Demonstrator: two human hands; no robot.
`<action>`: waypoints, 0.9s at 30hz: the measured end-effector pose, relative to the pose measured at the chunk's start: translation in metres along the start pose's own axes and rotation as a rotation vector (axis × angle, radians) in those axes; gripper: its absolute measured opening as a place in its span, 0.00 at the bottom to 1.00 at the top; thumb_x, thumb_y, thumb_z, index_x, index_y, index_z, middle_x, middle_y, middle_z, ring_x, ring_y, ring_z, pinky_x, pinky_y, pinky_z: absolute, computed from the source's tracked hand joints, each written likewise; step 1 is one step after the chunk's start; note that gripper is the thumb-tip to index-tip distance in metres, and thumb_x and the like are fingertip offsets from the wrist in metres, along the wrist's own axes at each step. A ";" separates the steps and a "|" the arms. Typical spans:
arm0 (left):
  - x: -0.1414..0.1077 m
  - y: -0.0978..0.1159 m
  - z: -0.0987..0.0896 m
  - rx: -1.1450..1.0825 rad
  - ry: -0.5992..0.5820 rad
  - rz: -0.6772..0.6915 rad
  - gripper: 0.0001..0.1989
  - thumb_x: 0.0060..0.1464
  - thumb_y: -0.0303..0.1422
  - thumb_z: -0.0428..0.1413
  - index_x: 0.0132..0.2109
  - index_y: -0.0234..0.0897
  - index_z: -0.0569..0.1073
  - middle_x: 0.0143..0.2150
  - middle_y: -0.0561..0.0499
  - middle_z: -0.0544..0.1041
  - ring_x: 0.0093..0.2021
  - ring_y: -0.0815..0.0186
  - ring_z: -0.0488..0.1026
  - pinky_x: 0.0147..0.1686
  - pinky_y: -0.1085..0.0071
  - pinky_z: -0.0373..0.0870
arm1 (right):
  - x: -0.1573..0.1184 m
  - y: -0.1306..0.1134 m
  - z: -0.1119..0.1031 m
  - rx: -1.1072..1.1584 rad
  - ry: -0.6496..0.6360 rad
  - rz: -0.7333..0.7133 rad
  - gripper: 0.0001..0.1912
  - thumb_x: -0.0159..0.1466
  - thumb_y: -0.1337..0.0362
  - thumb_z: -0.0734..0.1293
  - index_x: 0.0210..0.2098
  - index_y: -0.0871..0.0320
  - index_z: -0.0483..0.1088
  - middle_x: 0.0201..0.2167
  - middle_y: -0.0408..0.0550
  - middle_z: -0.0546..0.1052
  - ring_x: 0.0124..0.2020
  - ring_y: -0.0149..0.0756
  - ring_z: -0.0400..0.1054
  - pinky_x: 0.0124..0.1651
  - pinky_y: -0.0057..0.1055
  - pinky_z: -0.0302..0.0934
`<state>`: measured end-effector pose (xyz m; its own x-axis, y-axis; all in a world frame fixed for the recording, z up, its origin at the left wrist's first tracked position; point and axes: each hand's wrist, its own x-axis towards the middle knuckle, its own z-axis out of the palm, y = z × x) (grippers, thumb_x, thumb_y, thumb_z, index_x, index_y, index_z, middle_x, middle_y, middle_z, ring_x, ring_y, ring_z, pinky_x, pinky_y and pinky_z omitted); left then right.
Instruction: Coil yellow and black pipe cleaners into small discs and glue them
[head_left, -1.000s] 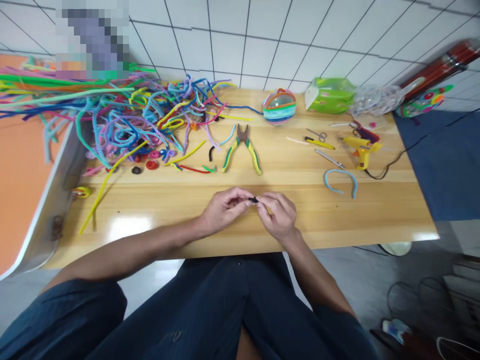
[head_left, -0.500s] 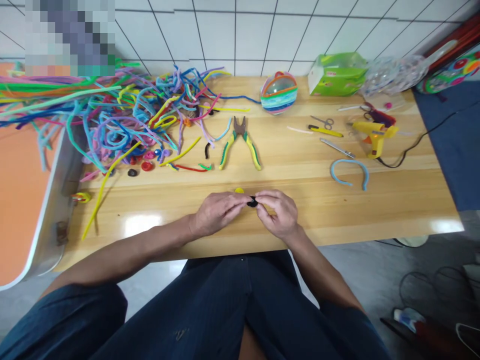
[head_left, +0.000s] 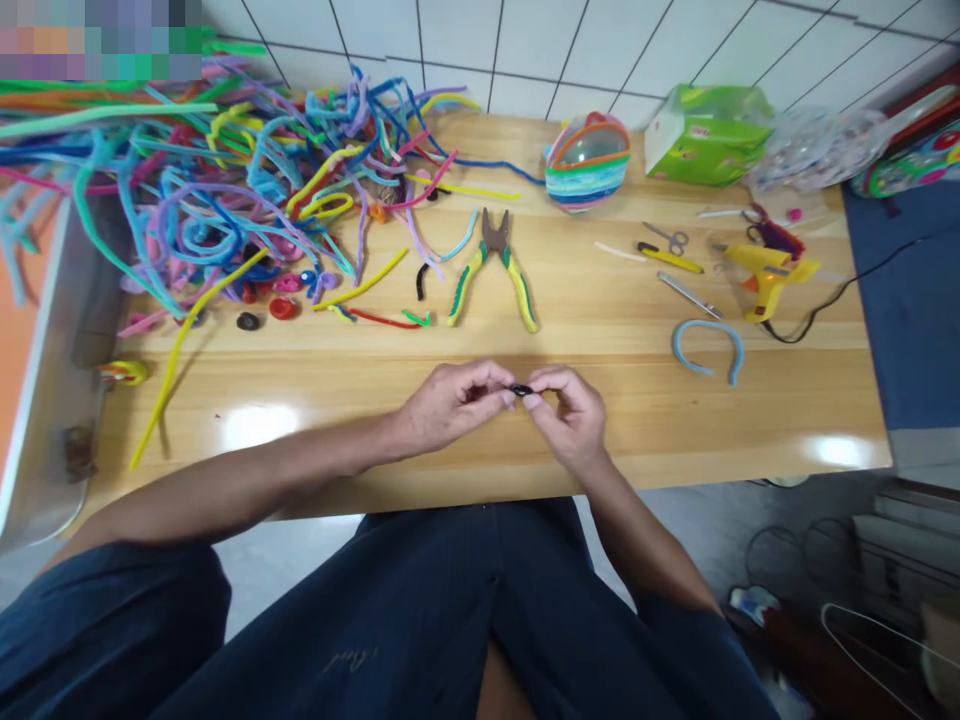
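Note:
Fingertips of my left hand (head_left: 454,405) and my right hand (head_left: 576,412) meet above the front of the table, pinching a small black pipe-cleaner coil (head_left: 521,390) between them. Much of this coil is covered by the fingers. Beyond my hands lie pliers (head_left: 495,245) with yellow and green handles spread apart. Further left are a red coil (head_left: 283,308), another black coil (head_left: 248,321) and a short black pipe-cleaner piece (head_left: 421,282).
A tangled heap of coloured pipe cleaners (head_left: 225,220) covers the left. At the back stands a striped ball (head_left: 587,175) beside a green tissue pack (head_left: 705,135). A yellow glue gun (head_left: 769,275), scissors (head_left: 667,238), a yellow cutter (head_left: 671,257) and a blue bent pipe cleaner (head_left: 679,345) lie right.
Both hands have turned the black coil, so it shows more edge-on. The yellow piece seen beside the fingers is out of sight. The view has shifted slightly.

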<state>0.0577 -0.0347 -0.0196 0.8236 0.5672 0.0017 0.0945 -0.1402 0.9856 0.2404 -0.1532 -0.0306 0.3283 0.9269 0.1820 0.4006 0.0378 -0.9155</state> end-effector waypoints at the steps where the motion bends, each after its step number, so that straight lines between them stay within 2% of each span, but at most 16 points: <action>1: 0.001 -0.002 -0.002 0.034 0.001 -0.007 0.10 0.67 0.37 0.60 0.50 0.37 0.78 0.34 0.51 0.82 0.26 0.71 0.70 0.29 0.74 0.68 | 0.001 0.000 0.000 0.058 0.016 0.088 0.04 0.68 0.58 0.71 0.38 0.50 0.75 0.37 0.47 0.83 0.37 0.39 0.78 0.43 0.40 0.74; 4: 0.002 -0.012 -0.012 0.302 0.037 0.048 0.13 0.64 0.35 0.62 0.54 0.38 0.78 0.42 0.47 0.83 0.34 0.66 0.75 0.39 0.69 0.74 | 0.006 0.003 -0.003 0.153 0.087 0.272 0.06 0.65 0.57 0.72 0.37 0.51 0.74 0.34 0.44 0.81 0.33 0.36 0.74 0.39 0.36 0.71; 8: 0.000 -0.026 -0.022 0.644 0.022 0.120 0.15 0.63 0.38 0.64 0.54 0.38 0.80 0.51 0.41 0.80 0.50 0.55 0.78 0.53 0.58 0.76 | 0.015 0.006 -0.008 0.055 0.060 0.340 0.06 0.64 0.58 0.72 0.34 0.52 0.75 0.27 0.41 0.77 0.28 0.33 0.67 0.32 0.32 0.62; 11: 0.000 -0.030 -0.022 0.762 -0.020 0.137 0.18 0.62 0.37 0.65 0.56 0.36 0.80 0.53 0.39 0.79 0.52 0.51 0.77 0.55 0.54 0.75 | 0.023 0.007 -0.008 -0.028 -0.017 0.340 0.06 0.65 0.58 0.71 0.34 0.53 0.76 0.25 0.40 0.76 0.26 0.31 0.64 0.30 0.31 0.58; 16: 0.009 -0.025 -0.020 0.833 -0.109 0.109 0.12 0.66 0.34 0.60 0.52 0.34 0.81 0.49 0.38 0.79 0.48 0.52 0.77 0.51 0.54 0.76 | 0.039 0.014 -0.005 -0.243 -0.103 0.263 0.04 0.64 0.60 0.71 0.34 0.52 0.76 0.26 0.41 0.79 0.27 0.33 0.69 0.33 0.32 0.61; 19: 0.014 -0.024 -0.021 0.769 -0.110 0.089 0.07 0.63 0.30 0.60 0.46 0.35 0.80 0.47 0.40 0.79 0.46 0.54 0.76 0.49 0.56 0.75 | 0.047 0.016 -0.004 -0.339 -0.100 0.217 0.03 0.64 0.60 0.73 0.36 0.51 0.77 0.28 0.42 0.81 0.28 0.35 0.71 0.36 0.34 0.64; 22: 0.017 -0.023 -0.023 0.577 -0.037 0.079 0.03 0.61 0.27 0.58 0.40 0.37 0.77 0.41 0.45 0.79 0.42 0.59 0.76 0.45 0.62 0.75 | 0.048 0.018 -0.007 -0.306 -0.069 0.224 0.04 0.64 0.60 0.72 0.39 0.51 0.77 0.30 0.42 0.82 0.30 0.35 0.73 0.38 0.34 0.67; 24: 0.020 -0.023 -0.024 0.334 0.007 0.026 0.02 0.63 0.31 0.59 0.39 0.38 0.76 0.34 0.51 0.78 0.34 0.65 0.74 0.38 0.68 0.73 | 0.047 0.020 -0.014 -0.250 -0.047 0.250 0.05 0.65 0.59 0.71 0.39 0.52 0.77 0.30 0.42 0.82 0.30 0.35 0.74 0.39 0.33 0.68; 27: 0.027 -0.021 -0.023 -0.095 0.050 -0.111 0.11 0.62 0.42 0.65 0.40 0.38 0.77 0.30 0.53 0.79 0.29 0.68 0.74 0.31 0.73 0.72 | 0.045 0.018 -0.025 -0.141 0.009 0.279 0.07 0.65 0.57 0.71 0.38 0.53 0.77 0.31 0.42 0.81 0.32 0.34 0.74 0.39 0.32 0.68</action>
<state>0.0656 0.0020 -0.0361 0.7816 0.6153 -0.1020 0.1281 0.0016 0.9918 0.2844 -0.1199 -0.0302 0.4499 0.8907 -0.0657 0.4081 -0.2704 -0.8719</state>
